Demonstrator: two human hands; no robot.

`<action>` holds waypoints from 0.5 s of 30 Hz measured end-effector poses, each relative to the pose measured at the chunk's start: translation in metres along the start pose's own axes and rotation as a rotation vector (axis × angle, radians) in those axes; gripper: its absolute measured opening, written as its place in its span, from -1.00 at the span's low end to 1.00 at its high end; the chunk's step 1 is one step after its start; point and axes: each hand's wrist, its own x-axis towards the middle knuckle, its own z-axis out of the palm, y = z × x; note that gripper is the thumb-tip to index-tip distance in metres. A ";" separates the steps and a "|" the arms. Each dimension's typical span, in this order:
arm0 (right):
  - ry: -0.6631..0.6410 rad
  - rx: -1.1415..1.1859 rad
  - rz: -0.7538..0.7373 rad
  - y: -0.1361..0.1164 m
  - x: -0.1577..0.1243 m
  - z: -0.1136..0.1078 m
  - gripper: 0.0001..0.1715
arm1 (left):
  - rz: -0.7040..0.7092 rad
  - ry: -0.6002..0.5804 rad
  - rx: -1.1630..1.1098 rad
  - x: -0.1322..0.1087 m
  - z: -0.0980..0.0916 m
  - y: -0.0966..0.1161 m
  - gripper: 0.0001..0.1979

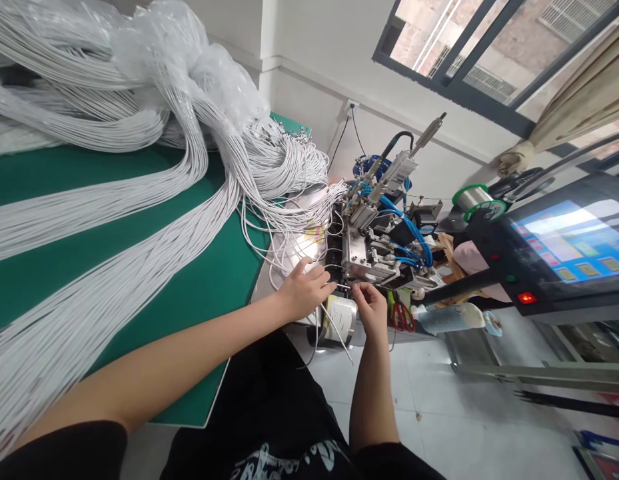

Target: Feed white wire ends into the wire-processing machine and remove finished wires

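Note:
My left hand point(305, 289) is closed in a pinch on a thin white cable point(334, 325) at the front of a small metal machine point(370, 252) with blue hoses. My right hand point(370, 307) sits just to its right, fingers curled and pinched on the same cable's end near the machine's jaw. Loose ends of the cable hang down below both hands. Large bundles of white cables point(139, 200) lie across the green table point(209, 280) and fan toward the machine.
A touchscreen panel point(572, 243) with a red lit button stands at the right. A wire spool point(476, 198) sits behind the machine. Red-handled scissors point(402, 317) hang at the bench edge. Clear plastic wrap point(209, 60) covers the cable heap. A window is above.

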 end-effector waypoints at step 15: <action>-0.016 0.426 0.268 0.008 0.006 0.020 -0.62 | -0.012 -0.032 -0.013 0.000 0.002 0.001 -0.70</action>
